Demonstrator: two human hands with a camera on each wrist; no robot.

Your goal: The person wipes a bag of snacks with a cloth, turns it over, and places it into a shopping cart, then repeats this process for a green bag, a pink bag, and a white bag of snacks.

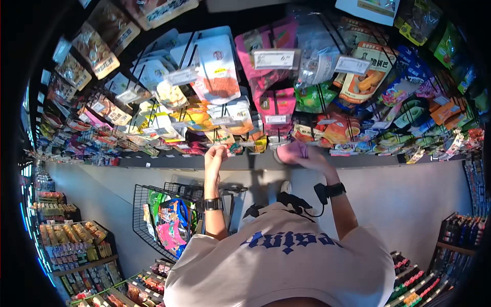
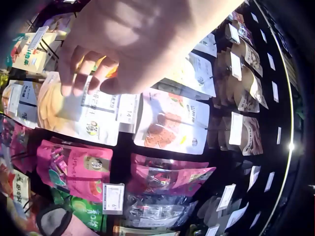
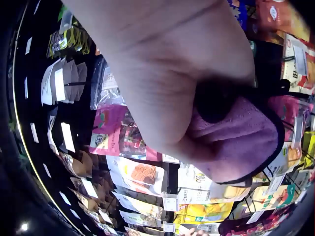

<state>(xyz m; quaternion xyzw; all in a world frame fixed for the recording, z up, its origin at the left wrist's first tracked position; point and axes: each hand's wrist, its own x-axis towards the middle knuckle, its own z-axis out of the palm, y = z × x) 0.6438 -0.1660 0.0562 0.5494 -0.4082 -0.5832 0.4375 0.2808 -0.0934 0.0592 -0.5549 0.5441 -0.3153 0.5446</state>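
My right hand (image 1: 312, 159) grips a purple cloth (image 3: 241, 137) with black edging, in front of the lower hanging packets; its fingertips are hidden by the cloth in the right wrist view. My left hand (image 1: 217, 156) is raised at the lowest row of packets, fingers loosely bent. In the left wrist view, its fingers (image 2: 81, 73) overlap a white snack pouch (image 2: 74, 113), and nothing shows between them. Beside that pouch hangs another white pouch (image 2: 172, 123) with reddish food pictured on it. Pink packets (image 2: 74, 167) hang in the row beyond.
Hooks with white price tags (image 1: 273, 59) project from the dark display rack. A black wire cart (image 1: 140, 220) holding colourful packets stands at my left. More stocked shelves (image 1: 76, 240) stand behind on the left and at the right. The pale floor (image 1: 388, 189) runs along the rack's base.
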